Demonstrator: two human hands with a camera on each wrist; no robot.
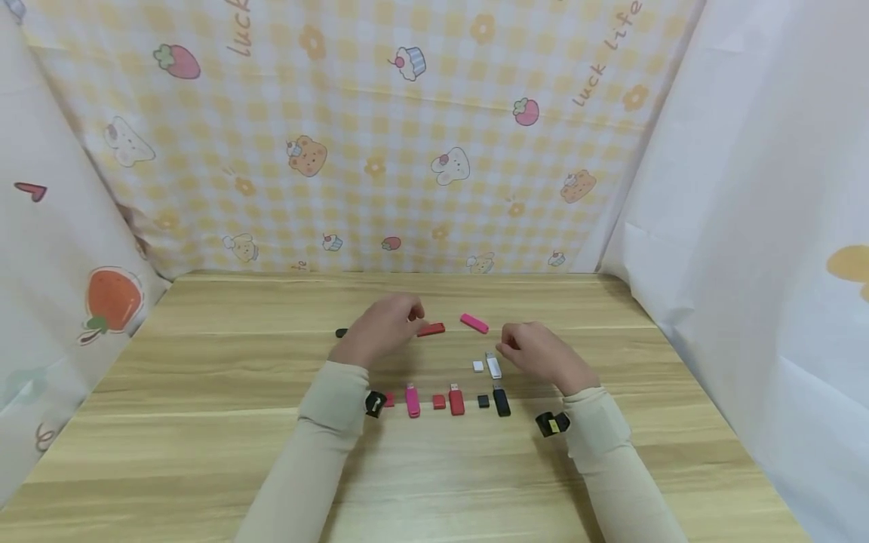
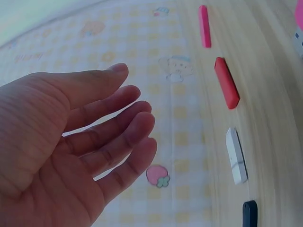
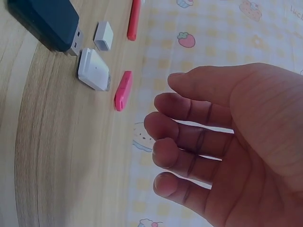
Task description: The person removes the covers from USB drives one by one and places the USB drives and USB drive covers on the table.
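My left hand (image 1: 376, 328) is over the back row of USB sticks, its fingers loosely bent with nothing between them. Around it are a red USB stick (image 1: 431, 329), a black one (image 1: 342, 332) and a white one (image 2: 236, 156) that the hand hides in the head view. A pink USB stick (image 1: 474, 323) lies right of the red one. My right hand (image 1: 543, 354), also loosely curled and holding nothing, is just right of an uncapped white USB stick (image 1: 494, 366). Its small white cap (image 1: 478, 366) lies to the left of that stick.
Nearer me, uncapped pink (image 1: 413, 401), red (image 1: 456, 400) and black (image 1: 501, 401) USB sticks lie in a row on the wooden table (image 1: 204, 452). A red cap (image 1: 439, 402) and a black cap (image 1: 483, 401) lie beside their sticks. A patterned curtain (image 1: 380, 113) hangs behind.
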